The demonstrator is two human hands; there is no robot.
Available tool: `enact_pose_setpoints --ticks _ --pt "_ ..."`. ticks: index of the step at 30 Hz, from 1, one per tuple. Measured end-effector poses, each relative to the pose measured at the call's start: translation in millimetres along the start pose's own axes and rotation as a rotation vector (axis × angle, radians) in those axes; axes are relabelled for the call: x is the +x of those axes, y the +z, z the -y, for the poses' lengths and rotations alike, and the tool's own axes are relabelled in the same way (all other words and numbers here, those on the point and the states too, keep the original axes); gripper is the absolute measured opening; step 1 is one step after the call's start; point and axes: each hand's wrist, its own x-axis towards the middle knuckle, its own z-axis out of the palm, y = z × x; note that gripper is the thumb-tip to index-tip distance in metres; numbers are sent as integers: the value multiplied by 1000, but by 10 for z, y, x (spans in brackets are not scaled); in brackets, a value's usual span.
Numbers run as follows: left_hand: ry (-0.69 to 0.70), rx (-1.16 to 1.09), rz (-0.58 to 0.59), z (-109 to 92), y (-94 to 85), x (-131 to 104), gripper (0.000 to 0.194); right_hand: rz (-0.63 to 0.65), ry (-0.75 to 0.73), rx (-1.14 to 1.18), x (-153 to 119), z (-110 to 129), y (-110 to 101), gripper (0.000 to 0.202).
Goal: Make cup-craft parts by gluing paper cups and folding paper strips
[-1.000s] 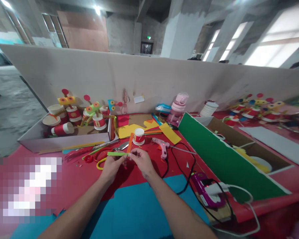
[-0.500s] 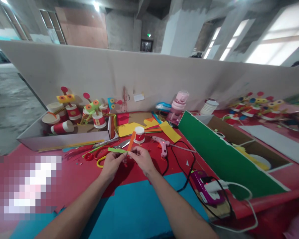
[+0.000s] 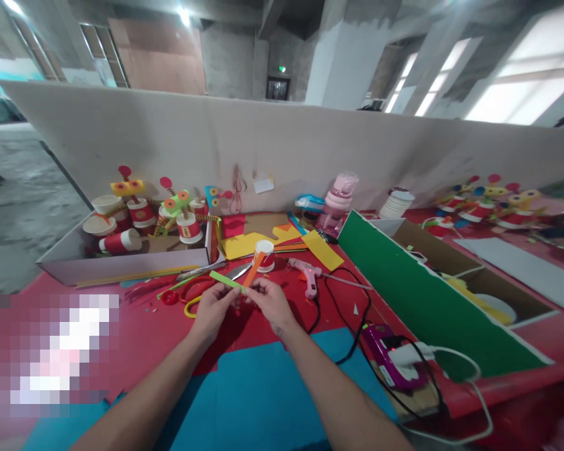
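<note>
Closed in a fingertip pinch
The left hand and right hand grip a green strip and an orange strip where they meet (a V), free ends beyond the fingertips.

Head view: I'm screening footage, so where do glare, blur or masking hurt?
Head view: upper-right windows glare white; head view: far-right figures look soft; head view: pixelation hides some red table; green strip and orange strip read clearly.

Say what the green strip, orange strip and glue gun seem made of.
Green strip and orange strip: probably matte paper or thin card, being flat and evenly coloured, without shine. Pink glue gun: likely smooth plastic, from its uniform, rounded body.
</note>
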Motion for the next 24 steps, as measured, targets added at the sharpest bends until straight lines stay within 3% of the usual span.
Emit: enact_pose_setpoints --ticks 10,17,24 --pt "29 12 22 3 -20 4 21 -1 41 38 -18 3 27 26" --pt "44 -13 15 -23 0 -10 21 -91 116 79 -29 9 71 30" --pt "-14 -113 12 -40 37 -35 25 -132 32 50 -13 -41 87 27"
